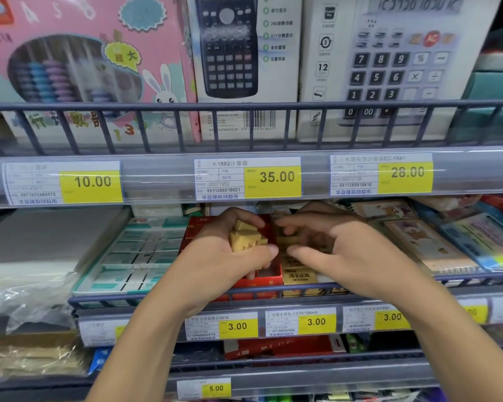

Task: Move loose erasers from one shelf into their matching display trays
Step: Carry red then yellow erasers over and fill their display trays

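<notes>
— Under the left hand (230, 250), what sits there?
— A red display tray (262, 278); the hand grips a clutch of yellow erasers (246, 237) above it, fingers and thumb curled round them.
— And the right hand (340, 250)?
— Just beside it, fingers bent over more yellow erasers (298, 275) lying by the tray; whether it pinches one I cannot tell.
— Left of both?
— A teal tray of white erasers (134, 253).

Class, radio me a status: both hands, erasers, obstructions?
Left hand gripping yellow erasers over red tray. Right hand reaching in beside it, grip unclear. Nothing blocking.
</notes>
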A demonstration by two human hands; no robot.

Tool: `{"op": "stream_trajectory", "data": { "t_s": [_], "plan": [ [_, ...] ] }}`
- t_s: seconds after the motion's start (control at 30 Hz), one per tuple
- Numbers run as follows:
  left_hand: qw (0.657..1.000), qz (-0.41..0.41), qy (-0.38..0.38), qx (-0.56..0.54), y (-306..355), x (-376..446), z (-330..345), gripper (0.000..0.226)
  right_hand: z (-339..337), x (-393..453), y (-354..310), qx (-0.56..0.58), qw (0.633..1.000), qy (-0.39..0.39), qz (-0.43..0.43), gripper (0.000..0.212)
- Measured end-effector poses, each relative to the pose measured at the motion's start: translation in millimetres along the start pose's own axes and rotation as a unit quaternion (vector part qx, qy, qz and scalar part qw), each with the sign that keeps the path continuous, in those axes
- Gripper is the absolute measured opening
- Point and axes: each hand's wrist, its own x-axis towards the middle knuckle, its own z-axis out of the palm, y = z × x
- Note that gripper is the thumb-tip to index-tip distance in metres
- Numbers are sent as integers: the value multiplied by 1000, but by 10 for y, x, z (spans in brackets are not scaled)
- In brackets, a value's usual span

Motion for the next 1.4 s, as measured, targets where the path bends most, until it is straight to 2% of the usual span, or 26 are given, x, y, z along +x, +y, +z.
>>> {"op": "stream_trajectory", "data": {
  "t_s": [0.1,0.17,0.33,0.5,0.57,0.7,0.77,0.9,1.0,1.1,1.27,1.4],
  "plan": [
    [1000,5,3,11,29,-15,-5,42,97,28,-129,42,998,-29,-38,39],
    [1000,4,10,9,45,-20,-4,44,158,37,-150,53,996,-39,-54,33],
    [1000,-8,9,14,59,-29,-24,45,182,7,-118,62,995,5,-78,22],
    [998,-3,-24,-57,59,-26,-48,53,216,33,-90,109,991,40,-63,22],
    [997,3,-21,-69,52,-28,-50,53,223,25,-82,181,981,50,-48,20],
    [996,12,-9,-82,23,-30,-46,40,182,-28,-39,345,937,55,-26,26],
    [997,15,-4,-78,19,-32,-42,37,175,-46,-20,386,921,42,-18,27],
    [994,24,5,-103,41,-47,-33,34,176,-57,-22,393,919,33,-10,29],
    [991,30,12,-129,43,-54,-19,34,148,-69,-52,365,929,64,13,20],
    [990,39,11,-136,43,-71,-20,44,171,-58,-61,326,939,96,62,29],
    [994,35,5,-104,49,-79,-15,35,208,-4,-73,383,913,87,110,40],
    [994,23,19,-109,58,-58,-6,23,167,-20,-99,373,920,62,102,32]
  ]
}}
